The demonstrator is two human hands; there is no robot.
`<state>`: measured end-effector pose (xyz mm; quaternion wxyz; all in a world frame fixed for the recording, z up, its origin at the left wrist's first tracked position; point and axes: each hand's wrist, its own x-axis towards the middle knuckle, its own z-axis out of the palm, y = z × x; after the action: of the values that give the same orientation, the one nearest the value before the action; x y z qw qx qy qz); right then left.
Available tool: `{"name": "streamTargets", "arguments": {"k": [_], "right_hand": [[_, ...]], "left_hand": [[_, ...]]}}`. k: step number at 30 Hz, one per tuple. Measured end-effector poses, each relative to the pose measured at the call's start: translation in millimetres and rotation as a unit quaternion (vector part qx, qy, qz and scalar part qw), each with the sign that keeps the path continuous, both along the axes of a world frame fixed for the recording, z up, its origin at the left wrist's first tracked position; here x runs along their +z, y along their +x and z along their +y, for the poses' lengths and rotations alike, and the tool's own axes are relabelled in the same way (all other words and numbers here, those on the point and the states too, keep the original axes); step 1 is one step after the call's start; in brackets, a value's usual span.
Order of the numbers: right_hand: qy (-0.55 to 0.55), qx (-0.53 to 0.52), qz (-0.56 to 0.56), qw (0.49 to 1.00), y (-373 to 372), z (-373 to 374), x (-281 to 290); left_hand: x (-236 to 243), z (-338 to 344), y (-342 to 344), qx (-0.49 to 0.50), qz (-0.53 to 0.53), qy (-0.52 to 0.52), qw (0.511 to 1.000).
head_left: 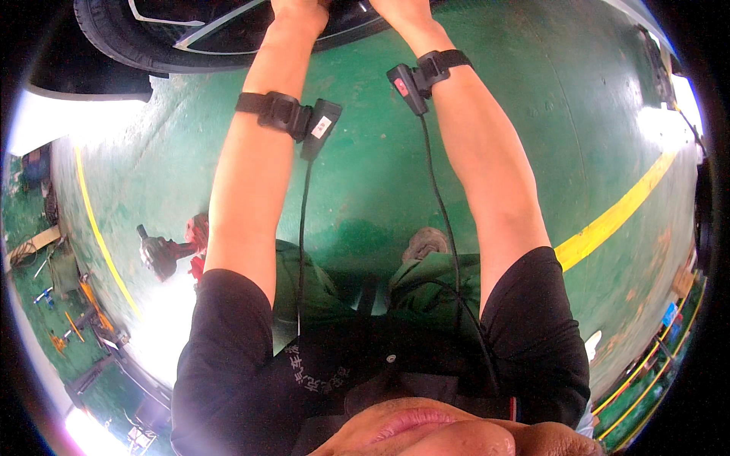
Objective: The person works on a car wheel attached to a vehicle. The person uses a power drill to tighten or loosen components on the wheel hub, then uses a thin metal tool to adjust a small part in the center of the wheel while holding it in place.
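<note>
Both arms reach out to a car wheel point(251, 26) at the top edge, with a black tyre point(103, 38) and dark spokes with silver edges. My left hand point(303, 9) is at the wheel's lower part; its fingers are cut off by the frame's edge. A little to the right, my right hand point(403, 7) is beside the wheel's right part, its fingers likewise out of sight. Whether either hand grips anything does not show. Each forearm wears a black strap with a small cabled device, one on the left point(321, 129) and one on the right point(407, 87).
A red and grey power tool point(171, 254) lies on the green floor left of my left arm. White car bodywork point(84, 121) is at the upper left. Yellow lines point(620, 213) mark the floor on both sides. Assorted tools and equipment point(87, 311) are at the far left.
</note>
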<state>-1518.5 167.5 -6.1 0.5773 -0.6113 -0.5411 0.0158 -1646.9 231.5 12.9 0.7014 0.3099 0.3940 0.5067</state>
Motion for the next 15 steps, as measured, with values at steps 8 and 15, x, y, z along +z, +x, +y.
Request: {"name": "streamTargets", "arguments": {"k": [8,15], "right_hand": [[-0.098,-0.077,-0.181,0.976,13.5,-11.8,28.7],[-0.005,-0.086,-0.285,0.955,24.5,-11.6,43.0]], "left_hand": [[-2.8,7.0,-2.4,-0.019,0.031,0.009,0.999],[5.2,0.4,-5.2,-0.021,0.016,0.021,0.999]]}}
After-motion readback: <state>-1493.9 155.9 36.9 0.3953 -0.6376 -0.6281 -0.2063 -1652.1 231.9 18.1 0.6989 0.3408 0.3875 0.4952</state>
